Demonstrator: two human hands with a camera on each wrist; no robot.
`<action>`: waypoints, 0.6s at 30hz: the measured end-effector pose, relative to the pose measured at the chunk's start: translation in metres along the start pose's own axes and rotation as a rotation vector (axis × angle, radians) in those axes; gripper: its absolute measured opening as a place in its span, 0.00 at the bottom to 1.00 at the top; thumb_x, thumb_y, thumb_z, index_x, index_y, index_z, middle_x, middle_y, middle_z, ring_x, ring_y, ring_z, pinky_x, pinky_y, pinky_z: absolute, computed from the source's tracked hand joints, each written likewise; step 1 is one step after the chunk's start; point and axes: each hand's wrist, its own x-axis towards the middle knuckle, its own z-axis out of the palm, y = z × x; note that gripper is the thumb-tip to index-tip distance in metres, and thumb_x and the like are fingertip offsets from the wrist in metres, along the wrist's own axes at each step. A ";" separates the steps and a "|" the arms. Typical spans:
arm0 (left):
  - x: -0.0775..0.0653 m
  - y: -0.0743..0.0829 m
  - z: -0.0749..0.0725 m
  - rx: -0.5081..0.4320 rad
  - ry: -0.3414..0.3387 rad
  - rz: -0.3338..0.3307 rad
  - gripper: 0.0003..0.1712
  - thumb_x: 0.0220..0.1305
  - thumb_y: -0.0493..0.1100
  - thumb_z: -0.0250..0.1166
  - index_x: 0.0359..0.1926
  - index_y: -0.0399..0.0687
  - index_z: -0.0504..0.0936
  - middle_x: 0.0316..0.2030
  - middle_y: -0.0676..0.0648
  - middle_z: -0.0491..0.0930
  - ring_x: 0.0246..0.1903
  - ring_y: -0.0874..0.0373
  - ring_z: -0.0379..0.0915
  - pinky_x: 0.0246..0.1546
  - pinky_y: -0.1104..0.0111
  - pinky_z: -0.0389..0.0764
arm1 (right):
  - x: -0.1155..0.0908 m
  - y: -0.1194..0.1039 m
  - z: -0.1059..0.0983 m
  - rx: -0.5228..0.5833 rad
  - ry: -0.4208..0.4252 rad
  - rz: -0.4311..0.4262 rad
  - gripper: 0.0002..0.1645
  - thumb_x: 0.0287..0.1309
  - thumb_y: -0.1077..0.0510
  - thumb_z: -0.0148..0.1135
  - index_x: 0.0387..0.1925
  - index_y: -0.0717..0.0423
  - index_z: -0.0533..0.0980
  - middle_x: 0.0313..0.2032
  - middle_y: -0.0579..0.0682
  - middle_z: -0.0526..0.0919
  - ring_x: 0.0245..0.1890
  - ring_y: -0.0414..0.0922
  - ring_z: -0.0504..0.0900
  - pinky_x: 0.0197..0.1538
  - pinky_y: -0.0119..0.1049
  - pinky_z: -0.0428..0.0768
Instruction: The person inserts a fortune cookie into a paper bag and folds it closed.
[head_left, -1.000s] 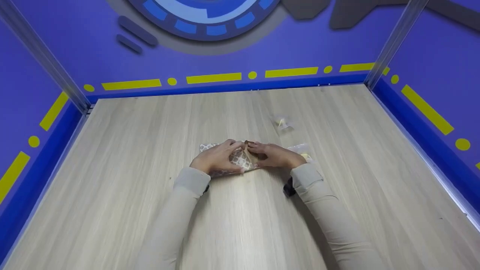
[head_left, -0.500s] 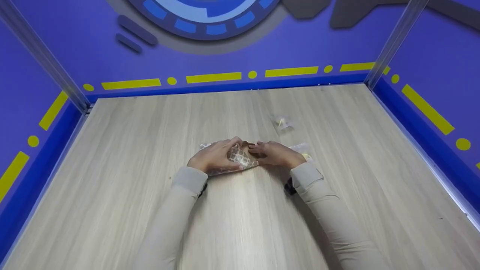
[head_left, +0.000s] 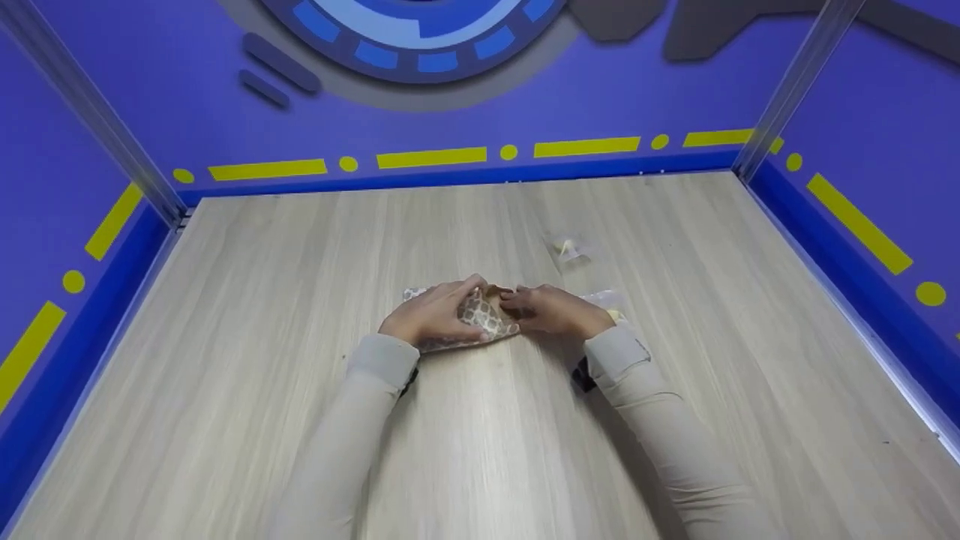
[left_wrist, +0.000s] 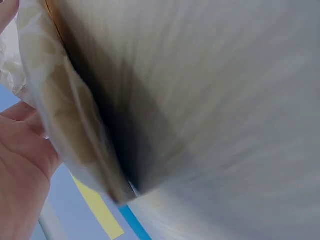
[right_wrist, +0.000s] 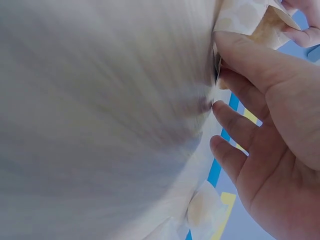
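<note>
A white paper bag with brown giraffe-like patches [head_left: 484, 315] lies on the table, its tan inside showing at the right end. My left hand [head_left: 431, 311] grips it from above, thumb on the near side and fingers on the far side. In the left wrist view the bag's side [left_wrist: 75, 115] bulges beside the left hand [left_wrist: 20, 160]. My right hand [head_left: 555, 311] is at the gaping right end. The right wrist view has the right hand [right_wrist: 280, 110] pinching the bag's edge [right_wrist: 240, 17] between thumb and index finger, other fingers spread near the table.
A small clear packet with something pale yellow inside [head_left: 570, 249] lies behind the right hand. Another clear packet [head_left: 604, 300] is partly hidden by that hand. Blue-purple walls [head_left: 420, 127] enclose the wooden table [head_left: 300, 247] at the back and sides.
The bag's right end has spread wider, and its patterned near flap has folded further down to the right. The right fingers have shifted slightly at the edge; the left hand keeps its grip.
</note>
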 end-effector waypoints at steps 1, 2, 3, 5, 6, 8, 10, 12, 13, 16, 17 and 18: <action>0.001 0.000 0.000 -0.001 -0.001 0.002 0.41 0.50 0.63 0.71 0.61 0.61 0.63 0.55 0.47 0.76 0.51 0.51 0.74 0.53 0.55 0.75 | 0.000 0.000 0.000 0.005 -0.002 0.000 0.28 0.59 0.58 0.64 0.61 0.60 0.72 0.62 0.58 0.74 0.65 0.61 0.68 0.65 0.49 0.68; 0.001 0.000 0.000 -0.001 -0.002 0.002 0.41 0.50 0.63 0.71 0.61 0.61 0.63 0.55 0.47 0.76 0.51 0.51 0.74 0.53 0.55 0.75 | 0.000 0.000 -0.001 0.007 -0.002 -0.002 0.28 0.59 0.58 0.64 0.61 0.60 0.72 0.62 0.58 0.73 0.65 0.61 0.68 0.65 0.49 0.68; 0.001 0.001 0.000 -0.004 -0.002 -0.001 0.41 0.49 0.63 0.71 0.61 0.61 0.63 0.55 0.47 0.76 0.51 0.51 0.74 0.52 0.55 0.75 | -0.001 0.000 -0.001 0.006 -0.001 -0.009 0.28 0.59 0.58 0.64 0.61 0.60 0.73 0.62 0.58 0.73 0.65 0.61 0.68 0.65 0.49 0.68; 0.001 0.001 0.000 -0.006 -0.002 -0.006 0.41 0.49 0.63 0.71 0.62 0.61 0.63 0.54 0.47 0.76 0.50 0.51 0.74 0.52 0.55 0.75 | 0.000 0.000 -0.001 0.007 -0.003 -0.016 0.27 0.60 0.58 0.63 0.60 0.60 0.73 0.62 0.58 0.73 0.64 0.60 0.69 0.65 0.49 0.69; 0.000 0.001 0.000 -0.009 -0.003 -0.007 0.41 0.50 0.62 0.71 0.62 0.61 0.63 0.53 0.47 0.76 0.49 0.52 0.74 0.51 0.55 0.75 | 0.000 0.001 -0.002 0.003 -0.002 -0.021 0.27 0.60 0.58 0.63 0.60 0.61 0.73 0.62 0.59 0.73 0.63 0.60 0.70 0.64 0.49 0.69; 0.000 0.002 0.000 -0.016 -0.002 -0.010 0.41 0.50 0.62 0.71 0.62 0.61 0.63 0.51 0.47 0.77 0.47 0.53 0.74 0.49 0.56 0.76 | 0.000 0.001 -0.002 -0.002 0.000 -0.033 0.26 0.61 0.58 0.63 0.60 0.61 0.73 0.61 0.59 0.74 0.61 0.58 0.73 0.63 0.49 0.71; 0.000 0.002 0.000 -0.020 0.000 -0.009 0.41 0.50 0.62 0.71 0.62 0.60 0.63 0.49 0.47 0.77 0.44 0.53 0.74 0.46 0.58 0.77 | 0.000 0.002 -0.004 -0.003 0.003 -0.047 0.25 0.61 0.58 0.62 0.60 0.61 0.73 0.60 0.59 0.75 0.60 0.57 0.74 0.63 0.48 0.71; 0.000 0.002 0.000 -0.024 0.005 -0.008 0.41 0.50 0.61 0.71 0.62 0.60 0.63 0.48 0.48 0.77 0.42 0.54 0.74 0.44 0.59 0.77 | -0.001 0.003 -0.005 0.005 0.006 -0.052 0.24 0.62 0.59 0.61 0.60 0.61 0.73 0.60 0.59 0.76 0.59 0.56 0.76 0.62 0.47 0.73; 0.000 0.002 0.001 -0.023 0.008 -0.008 0.42 0.50 0.61 0.71 0.62 0.60 0.63 0.48 0.48 0.77 0.42 0.54 0.74 0.43 0.60 0.77 | -0.002 0.003 -0.006 0.010 0.010 -0.057 0.24 0.63 0.59 0.60 0.59 0.62 0.74 0.59 0.59 0.77 0.59 0.56 0.76 0.61 0.47 0.73; 0.000 0.002 0.001 -0.020 0.015 -0.010 0.42 0.49 0.62 0.71 0.62 0.61 0.62 0.48 0.48 0.77 0.42 0.55 0.74 0.43 0.60 0.77 | -0.004 0.006 -0.008 0.044 0.020 -0.052 0.22 0.63 0.61 0.59 0.58 0.64 0.74 0.57 0.60 0.78 0.58 0.55 0.77 0.60 0.47 0.74; 0.000 0.002 0.001 -0.017 0.017 -0.010 0.42 0.49 0.62 0.71 0.62 0.61 0.62 0.48 0.48 0.77 0.42 0.55 0.74 0.43 0.60 0.77 | -0.004 0.007 -0.009 0.060 0.022 -0.044 0.22 0.63 0.61 0.59 0.58 0.64 0.74 0.56 0.60 0.79 0.57 0.55 0.77 0.60 0.46 0.75; 0.000 0.002 0.001 -0.013 0.020 -0.011 0.43 0.49 0.63 0.71 0.62 0.62 0.62 0.48 0.48 0.77 0.42 0.55 0.74 0.43 0.60 0.77 | -0.005 0.008 -0.011 0.075 0.027 -0.037 0.22 0.63 0.61 0.59 0.57 0.64 0.75 0.56 0.60 0.79 0.57 0.55 0.78 0.60 0.46 0.75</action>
